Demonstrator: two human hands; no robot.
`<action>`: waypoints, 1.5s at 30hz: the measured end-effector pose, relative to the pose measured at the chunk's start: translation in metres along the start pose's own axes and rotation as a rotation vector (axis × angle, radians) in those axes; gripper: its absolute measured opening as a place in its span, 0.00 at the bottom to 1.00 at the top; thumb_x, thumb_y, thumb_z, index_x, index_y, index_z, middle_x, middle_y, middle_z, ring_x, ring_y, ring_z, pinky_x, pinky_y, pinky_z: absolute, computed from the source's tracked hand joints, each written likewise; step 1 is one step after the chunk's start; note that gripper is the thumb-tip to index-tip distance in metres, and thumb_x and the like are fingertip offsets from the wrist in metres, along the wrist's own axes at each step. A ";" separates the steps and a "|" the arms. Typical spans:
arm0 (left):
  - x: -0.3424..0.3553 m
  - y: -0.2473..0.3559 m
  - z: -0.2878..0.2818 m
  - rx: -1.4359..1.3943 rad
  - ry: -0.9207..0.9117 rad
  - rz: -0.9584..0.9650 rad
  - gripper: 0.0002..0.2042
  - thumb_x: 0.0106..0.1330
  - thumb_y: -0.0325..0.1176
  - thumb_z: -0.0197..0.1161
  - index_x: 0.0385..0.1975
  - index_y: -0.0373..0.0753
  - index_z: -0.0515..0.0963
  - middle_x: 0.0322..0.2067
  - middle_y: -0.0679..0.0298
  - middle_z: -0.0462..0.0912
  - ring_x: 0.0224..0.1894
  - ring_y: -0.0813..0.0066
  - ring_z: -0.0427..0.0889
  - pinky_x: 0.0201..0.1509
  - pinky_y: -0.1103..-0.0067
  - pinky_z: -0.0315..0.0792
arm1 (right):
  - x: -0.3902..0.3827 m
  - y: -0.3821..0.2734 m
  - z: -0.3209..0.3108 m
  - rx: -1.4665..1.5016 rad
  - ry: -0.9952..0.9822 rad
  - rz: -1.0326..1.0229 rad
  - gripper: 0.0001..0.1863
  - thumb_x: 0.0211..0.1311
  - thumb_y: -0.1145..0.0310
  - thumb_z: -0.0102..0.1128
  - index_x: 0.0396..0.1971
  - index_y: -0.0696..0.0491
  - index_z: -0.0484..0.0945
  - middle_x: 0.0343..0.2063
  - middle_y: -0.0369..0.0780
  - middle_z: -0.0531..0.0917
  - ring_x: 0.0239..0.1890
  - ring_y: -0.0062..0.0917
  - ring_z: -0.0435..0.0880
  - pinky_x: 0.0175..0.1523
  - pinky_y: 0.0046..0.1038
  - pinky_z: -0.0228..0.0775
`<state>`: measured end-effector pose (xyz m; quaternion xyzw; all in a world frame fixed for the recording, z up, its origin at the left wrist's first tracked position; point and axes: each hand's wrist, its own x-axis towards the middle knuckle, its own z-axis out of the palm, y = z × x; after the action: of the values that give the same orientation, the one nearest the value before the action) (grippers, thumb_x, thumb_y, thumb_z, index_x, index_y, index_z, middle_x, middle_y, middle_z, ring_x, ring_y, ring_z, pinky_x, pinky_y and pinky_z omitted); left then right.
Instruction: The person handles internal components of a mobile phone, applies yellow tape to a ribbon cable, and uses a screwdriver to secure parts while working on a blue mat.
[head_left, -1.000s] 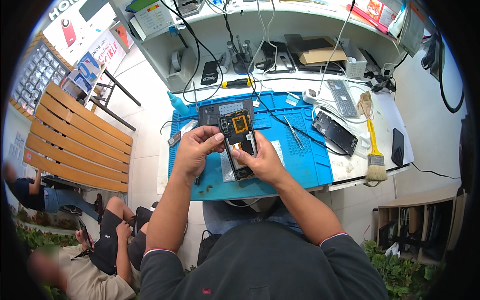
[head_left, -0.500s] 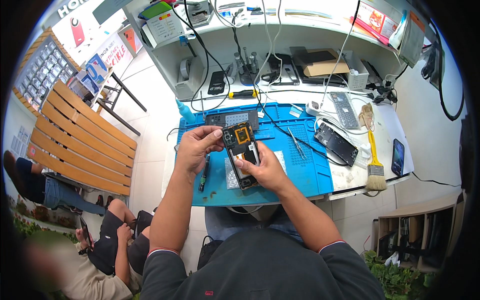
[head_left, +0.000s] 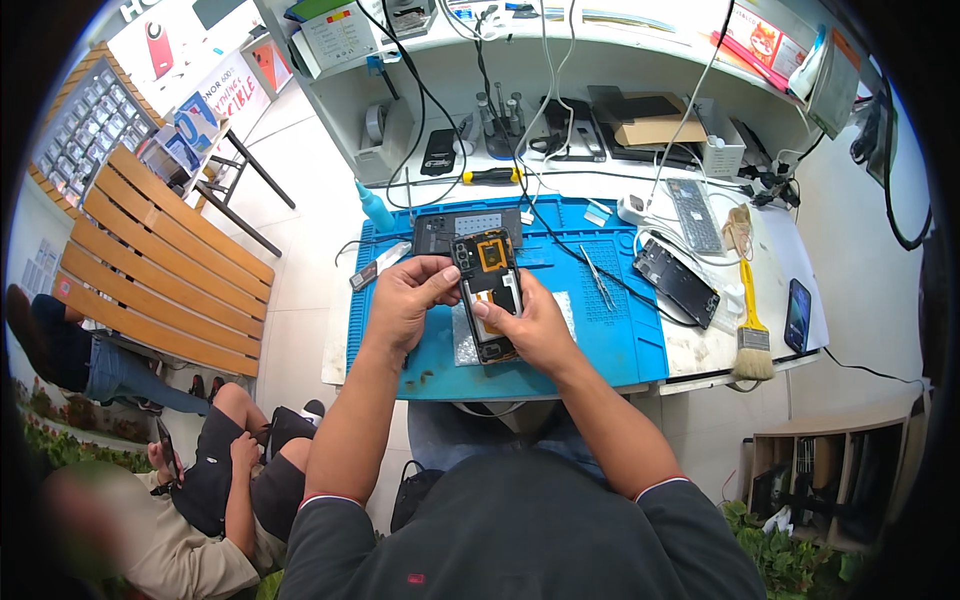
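Observation:
An opened smartphone (head_left: pixel 508 292), its back cover off and its dark inner frame and orange flex parts showing, is held above the blue repair mat (head_left: pixel 625 350). My right hand (head_left: pixel 537 328) grips its lower right side, with the thumb lying across the inner face. My left hand (head_left: pixel 412 300) is closed at the upper left edge, thumb and fingers pinching there. Beneath the phone lies a sheet of bubble wrap (head_left: pixel 464 345), partly covered. A dark phone back panel (head_left: pixel 440 235) lies just behind it on the mat.
Tweezers (head_left: pixel 598 275) lie on the mat's right. Beyond are a stripped phone frame (head_left: pixel 675 282), a yellow-handled brush (head_left: pixel 753 340) and a dark phone (head_left: pixel 796 315). A blue bottle (head_left: pixel 375 210) stands at the back left. Cables (head_left: pixel 525 120) hang over the bench. A seated person (head_left: pixel 215 490) is at lower left.
The phone is tilted slightly more upright, and both hands have shifted a little with it. My left hand and forearm now cover most of the pen-like tool. The whole view has moved slightly.

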<state>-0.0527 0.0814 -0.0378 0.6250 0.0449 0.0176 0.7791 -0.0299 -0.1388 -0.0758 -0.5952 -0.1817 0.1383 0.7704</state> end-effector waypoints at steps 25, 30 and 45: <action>-0.021 -0.016 -0.008 -0.122 -0.019 -0.149 0.12 0.76 0.32 0.77 0.51 0.31 0.88 0.38 0.63 0.92 0.36 0.79 0.89 0.42 0.81 0.84 | -0.005 -0.015 -0.008 0.538 0.004 0.255 0.20 0.90 0.65 0.49 0.64 0.65 0.80 0.53 0.47 0.91 0.51 0.30 0.94 0.58 0.34 0.90; -0.021 -0.014 -0.004 -0.115 -0.022 -0.142 0.13 0.78 0.33 0.75 0.53 0.30 0.87 0.38 0.64 0.92 0.35 0.80 0.89 0.40 0.82 0.83 | -0.002 -0.015 -0.007 0.517 0.006 0.213 0.20 0.90 0.65 0.50 0.63 0.65 0.81 0.52 0.48 0.91 0.51 0.31 0.94 0.59 0.33 0.90; -0.028 -0.005 0.014 -0.014 -0.002 -0.036 0.16 0.76 0.34 0.77 0.53 0.27 0.87 0.41 0.59 0.94 0.37 0.80 0.89 0.40 0.83 0.82 | -0.006 -0.024 -0.027 0.465 -0.081 0.321 0.27 0.85 0.52 0.59 0.68 0.59 0.79 0.53 0.44 0.90 0.50 0.31 0.92 0.49 0.37 0.91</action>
<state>-0.0790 0.0639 -0.0386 0.6186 0.0552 0.0034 0.7838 -0.0238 -0.1706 -0.0589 -0.4179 -0.0791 0.3198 0.8467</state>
